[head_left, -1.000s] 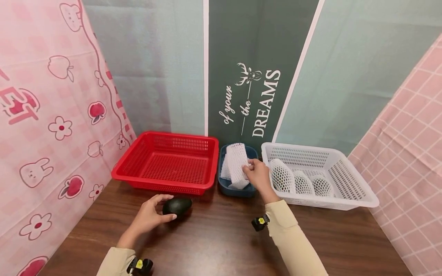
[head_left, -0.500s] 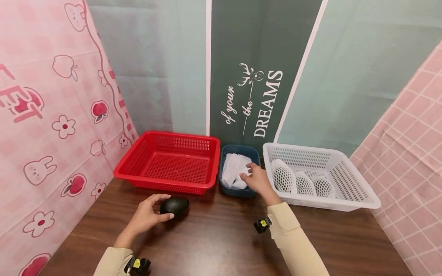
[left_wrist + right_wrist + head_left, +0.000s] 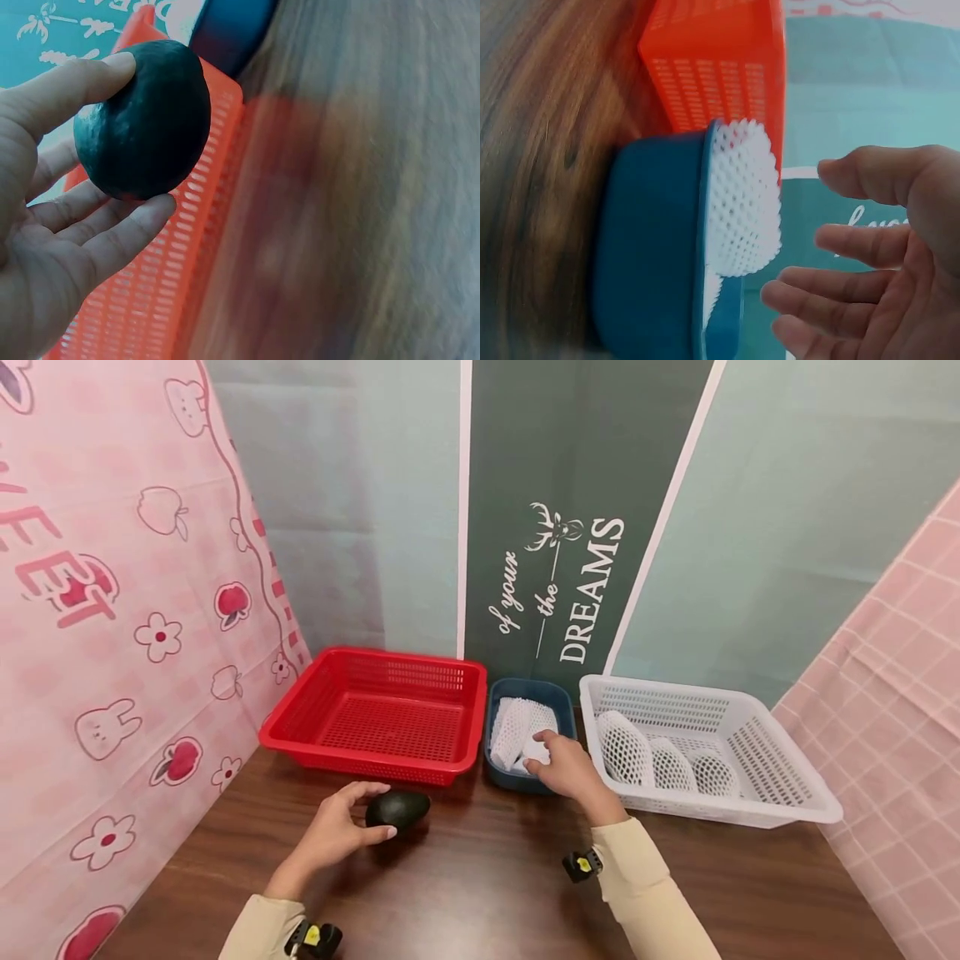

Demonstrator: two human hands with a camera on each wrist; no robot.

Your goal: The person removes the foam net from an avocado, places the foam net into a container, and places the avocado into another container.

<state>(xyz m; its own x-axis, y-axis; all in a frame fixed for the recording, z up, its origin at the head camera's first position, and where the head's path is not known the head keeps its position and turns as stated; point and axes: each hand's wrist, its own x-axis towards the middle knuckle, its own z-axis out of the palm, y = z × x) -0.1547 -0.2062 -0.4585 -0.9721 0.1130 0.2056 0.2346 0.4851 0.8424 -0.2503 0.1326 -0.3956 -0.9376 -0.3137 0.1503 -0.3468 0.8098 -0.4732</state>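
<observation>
My left hand (image 3: 337,828) pinches a dark green avocado (image 3: 399,810) between thumb and fingertips, just above the table in front of the red basket. In the left wrist view the thumb is on one side of the avocado (image 3: 146,127) and the fingertips are on the other. My right hand (image 3: 573,770) hovers over the near right side of a small blue bin (image 3: 534,683) holding white foam net sleeves (image 3: 513,727). The right wrist view has this hand (image 3: 889,262) with parted fingers, holding nothing, apart from the nearest foam sleeve (image 3: 742,202).
A red perforated basket (image 3: 390,727) with nothing in it stands left of the blue bin. To the right, a white basket (image 3: 765,760) holds 3 net-wrapped pieces (image 3: 626,750). Printed cloth hangs behind and at both sides of the wooden table (image 3: 480,877).
My right hand has let go of a foam net sleeve that it held raised, and the sleeve lies back in the blue bin. The left hand keeps the avocado in nearly the same place.
</observation>
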